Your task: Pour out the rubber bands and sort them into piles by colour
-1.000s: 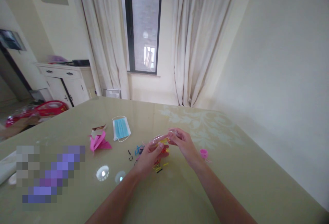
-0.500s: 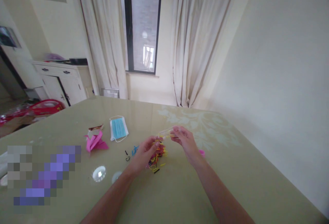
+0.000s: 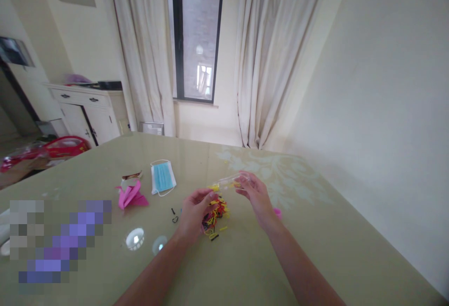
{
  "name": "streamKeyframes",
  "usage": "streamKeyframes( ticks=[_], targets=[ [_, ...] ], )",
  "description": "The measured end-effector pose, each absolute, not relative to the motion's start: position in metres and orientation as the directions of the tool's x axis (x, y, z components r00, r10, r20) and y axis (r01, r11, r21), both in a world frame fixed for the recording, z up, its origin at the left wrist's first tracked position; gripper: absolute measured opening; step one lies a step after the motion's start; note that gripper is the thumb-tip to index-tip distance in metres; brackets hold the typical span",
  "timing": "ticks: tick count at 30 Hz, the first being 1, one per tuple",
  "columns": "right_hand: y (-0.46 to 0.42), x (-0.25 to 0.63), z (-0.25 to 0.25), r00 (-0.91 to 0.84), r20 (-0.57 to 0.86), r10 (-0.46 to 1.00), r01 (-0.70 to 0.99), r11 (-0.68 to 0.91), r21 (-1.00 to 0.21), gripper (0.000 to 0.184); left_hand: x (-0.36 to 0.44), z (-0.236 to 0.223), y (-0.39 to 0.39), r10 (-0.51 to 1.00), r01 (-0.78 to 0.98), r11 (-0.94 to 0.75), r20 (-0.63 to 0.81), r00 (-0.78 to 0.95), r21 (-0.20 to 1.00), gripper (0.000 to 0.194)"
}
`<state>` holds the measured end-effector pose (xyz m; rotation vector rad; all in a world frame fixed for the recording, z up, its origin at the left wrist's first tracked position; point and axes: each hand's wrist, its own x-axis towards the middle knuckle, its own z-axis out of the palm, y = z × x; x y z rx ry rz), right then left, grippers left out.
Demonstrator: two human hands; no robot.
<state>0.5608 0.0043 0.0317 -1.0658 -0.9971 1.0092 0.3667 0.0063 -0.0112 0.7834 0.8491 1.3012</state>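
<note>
"Container (image 3: 227, 182), the clear one: where is it logged?"

"Above the tabletop (image 3: 231, 273), between the two hands, near the far side of the coloured pile (image 3: 220, 208). Its right end is gripped by the right hand (image 3: 250, 190), thumb and fingers closed round it. Yellow bits are seen through the wall."

"Left hand (image 3: 196, 208)?"

"Fingers curled, thumb drawn in, beside the container's left end. Yellow pieces (image 3: 213, 187) are seen right at the fingertips. Whether they are pinched or only touched cannot be told."

"Why is it held like that?"

"Judgement only: one end seems to be steadied by the right hand so the other end is left within the left hand's reach. By being kept close to the pile, dropped pieces would likely be caught among the rest."

"Pile placement?"

"Heaped under and beside the left hand, partly hidden by it; probably put there for short reach. Two black pieces (image 3: 175, 219) are left apart, on its left."

"Anything else to be tagged?"

"Blue mask (image 3: 163, 178) and pink folded paper (image 3: 132, 196), both laid farther left, presumably out of the working spot. A pink item (image 3: 277, 213) is half covered by the right wrist; can't be identified."
</note>
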Motion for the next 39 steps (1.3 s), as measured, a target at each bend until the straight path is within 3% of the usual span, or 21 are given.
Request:
streamKeyframes(
  ticks=[8,13,19,25,29,34,39],
  targets=[
    [0.005,0.563,0.036,0.257,0.144,0.956,-0.09,0.172,-0.981,0.058,0.356,-0.005,0.01,0.992,-0.261,0.038,-0.005,0.126,0.965,0.055],
    [0.003,0.561,0.037,0.278,0.174,0.945,-0.062,0.198,-0.978,0.06,0.354,-0.011,0.012,0.988,-0.073,-0.095,0.103,0.112,0.993,0.061],
    [-0.001,0.549,0.031,0.256,0.136,0.957,-0.135,0.175,-0.975,0.054,0.356,-0.009,0.008,0.954,-0.252,-0.022,0.096,0.283,0.968,0.051],
    [-0.007,0.536,0.025,0.109,0.142,0.984,-0.149,0.157,-0.976,0.051,0.354,0.007,0.003,0.882,-0.371,-0.093,0.249,0.399,0.924,0.045],
    [-0.01,0.534,0.025,0.057,0.199,0.978,-0.11,0.204,-0.973,0.05,0.352,0.01,0.003,0.859,-0.316,-0.065,0.214,0.464,0.946,0.041],
    [-0.009,0.536,0.027,0.039,0.216,0.976,-0.085,0.219,-0.972,0.047,0.354,0.006,0.004,0.865,-0.188,-0.199,0.262,0.427,0.962,0.027],
    [-0.007,0.536,0.028,0.105,0.173,0.979,-0.123,0.185,-0.975,0.055,0.36,-0.007,0.007,0.892,-0.189,-0.123,0.192,0.409,0.974,0.036]
  ],
)
